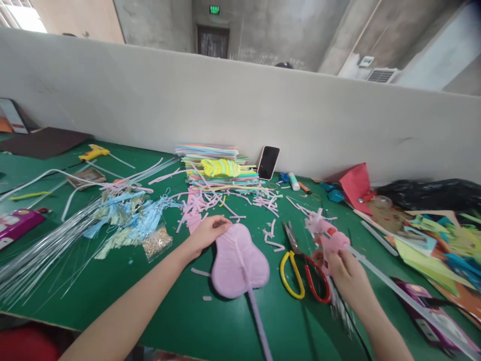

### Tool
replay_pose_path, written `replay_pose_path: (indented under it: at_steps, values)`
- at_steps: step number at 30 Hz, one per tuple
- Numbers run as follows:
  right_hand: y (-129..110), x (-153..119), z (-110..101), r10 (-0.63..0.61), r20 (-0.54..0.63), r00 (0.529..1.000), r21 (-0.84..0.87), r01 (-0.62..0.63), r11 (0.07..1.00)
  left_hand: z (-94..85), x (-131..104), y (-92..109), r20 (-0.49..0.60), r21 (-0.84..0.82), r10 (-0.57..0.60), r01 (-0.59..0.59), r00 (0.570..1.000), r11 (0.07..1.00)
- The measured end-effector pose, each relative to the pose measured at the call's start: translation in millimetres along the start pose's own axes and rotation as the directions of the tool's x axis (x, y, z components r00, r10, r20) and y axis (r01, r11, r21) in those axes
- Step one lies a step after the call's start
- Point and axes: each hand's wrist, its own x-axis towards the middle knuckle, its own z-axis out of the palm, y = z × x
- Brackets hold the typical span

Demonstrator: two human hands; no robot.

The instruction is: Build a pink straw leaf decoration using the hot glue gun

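Observation:
A lilac, three-lobed flat shape with a fuzzy stem lies on the green table in front of me. The fingers of my left hand pinch its upper left edge. To the right, my right hand is closed around a pink hot glue gun, its nozzle end pointing up and left. A long translucent glue stick runs out of its back toward the lower right. Between the shape and the glue gun lie scissors with one yellow and one red handle.
Behind are bundled pipe cleaners, pink offcuts and a phone against the partition. Silvery strands with blue tassels, a bead bag and a yellow glue gun lie left. Coloured scraps cover the right.

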Motion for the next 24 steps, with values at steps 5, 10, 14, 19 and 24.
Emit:
replay_pose_path:
  at_steps: [5, 10, 14, 19, 24]
  values:
    - [-40.8, -1.5, 11.8, 0.157, 0.230, 0.961, 0.436, -0.246, 0.866, -3.3, 1.1, 13.5, 0.068, 0.250, 0.115, -0.128, 0.991, 0.960]
    - [-61.4, 14.8, 11.1, 0.205, 0.399, 0.894, 0.431, -0.380, 0.819, -20.7, 14.9, 38.0, 0.042, 0.425, 0.188, -0.187, 0.981, 0.886]
    - [-64.7, 30.2, 12.4, 0.204, 0.548, 0.811, 0.257, -0.395, 0.882, -13.9, 4.5, 42.6, 0.063, 0.482, 0.177, -0.186, 0.982, 0.856]
    - [-71.4, 48.5, 23.0, 0.296, 0.624, 0.723, 0.080, -0.436, 0.897, 8.6, -40.3, 16.7, 0.192, 0.626, 0.398, -0.424, 0.897, 0.654]
    - [-83.9, 63.3, 32.6, 0.414, 0.683, 0.602, -0.088, -0.494, 0.865, 1.0, -52.3, -6.3, 0.379, 0.623, 0.558, -0.649, 0.738, 0.436]
